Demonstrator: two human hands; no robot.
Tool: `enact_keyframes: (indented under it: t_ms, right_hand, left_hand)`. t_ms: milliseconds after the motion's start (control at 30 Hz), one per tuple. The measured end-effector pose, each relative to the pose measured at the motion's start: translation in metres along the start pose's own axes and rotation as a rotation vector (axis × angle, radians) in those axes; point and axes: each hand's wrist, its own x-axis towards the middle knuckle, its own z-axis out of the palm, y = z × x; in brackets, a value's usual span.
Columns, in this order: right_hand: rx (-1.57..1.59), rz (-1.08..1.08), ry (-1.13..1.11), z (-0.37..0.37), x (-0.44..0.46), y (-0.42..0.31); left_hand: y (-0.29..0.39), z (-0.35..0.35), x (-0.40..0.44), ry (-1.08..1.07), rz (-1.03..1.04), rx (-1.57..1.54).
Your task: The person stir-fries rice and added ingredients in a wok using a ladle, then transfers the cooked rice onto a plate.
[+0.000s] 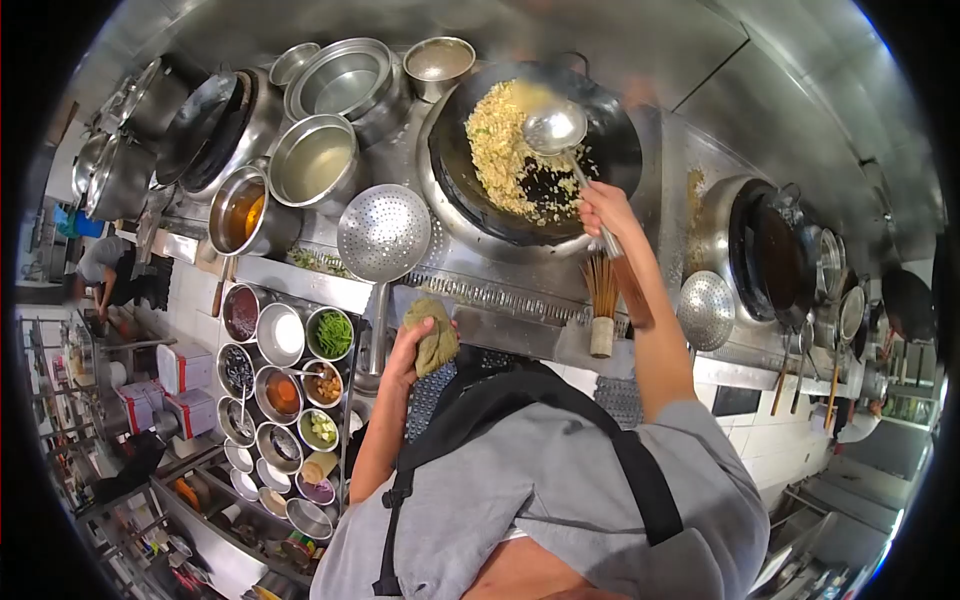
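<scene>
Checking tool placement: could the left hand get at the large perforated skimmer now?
Probably: the skimmer has its handle close beside the left hand, though the cloth held there may need setting down.

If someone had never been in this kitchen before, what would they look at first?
Probably the big black wok at the top, with a heap of pale, grainy food and a shiny ladle held over it by the right hand. Next might come the large, hole-dotted skimmer just left of the wok, then the bright chopped greens farther down on the left.
</scene>
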Motion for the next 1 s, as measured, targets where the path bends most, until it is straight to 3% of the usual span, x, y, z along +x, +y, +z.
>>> enact_keyframes:
  t_ms: [33,67,200,300,333,433,500,600,667,767,800,867,900,967,1000]
  right_hand:
    - [-0.028,-0.054,0.003,0.000,-0.004,-0.002]
    - [0.153,-0.036,-0.089,-0.010,0.000,0.001]
    - [-0.293,-0.031,0.112,-0.018,0.038,0.010]
    - [-0.765,-0.274,0.449,-0.015,0.031,-0.008]
    - [-1.161,-0.758,0.610,-0.043,0.064,0.012]
    - [-1.331,-0.437,0.505,-0.025,0.074,0.014]
    - [-1.354,-0.608,0.311,-0.017,0.056,0.043]
    - [-1.410,-0.470,0.202,0.015,-0.058,0.037]
    - [-1.461,-0.576,0.313,0.012,-0.104,0.062]
    - [-1.253,-0.909,0.474,-0.007,-0.100,0.140]
    - [-1.192,-0.596,0.451,-0.010,-0.094,0.163]
    - [-1.131,-0.357,0.293,0.018,-0.124,0.127]
    - [-1.097,-0.252,0.213,0.030,-0.130,0.106]
    - [-0.942,-0.238,0.019,0.029,-0.160,0.086]
    - [-0.846,-0.086,-0.069,0.046,-0.185,0.053]
  left_hand:
    - [0.000,-0.001,0.001,0.003,-0.033,-0.058]
    - [-0.002,-0.002,0.002,0.004,-0.073,-0.115]
    - [0.009,0.024,0.036,-0.034,-0.202,-0.212]
    - [0.033,0.053,0.078,-0.109,-0.250,-0.225]
    - [0.039,0.059,0.097,-0.131,-0.265,-0.222]
    - [0.054,0.090,0.130,-0.157,-0.293,-0.146]
    - [0.066,0.105,0.152,-0.116,-0.326,-0.090]
    - [0.064,0.114,0.171,0.032,-0.357,-0.036]
    - [0.055,0.107,0.200,-0.041,-0.435,0.004]
    - [0.040,0.109,0.211,-0.064,-0.491,0.041]
    - [0.031,0.115,0.211,-0.030,-0.465,0.054]
    - [0.020,0.116,0.193,-0.031,-0.409,0.050]
    - [0.021,0.117,0.171,-0.068,-0.366,0.031]
    - [0.028,0.123,0.123,-0.068,-0.328,0.017]
    - [0.041,0.131,0.104,-0.047,-0.327,0.038]
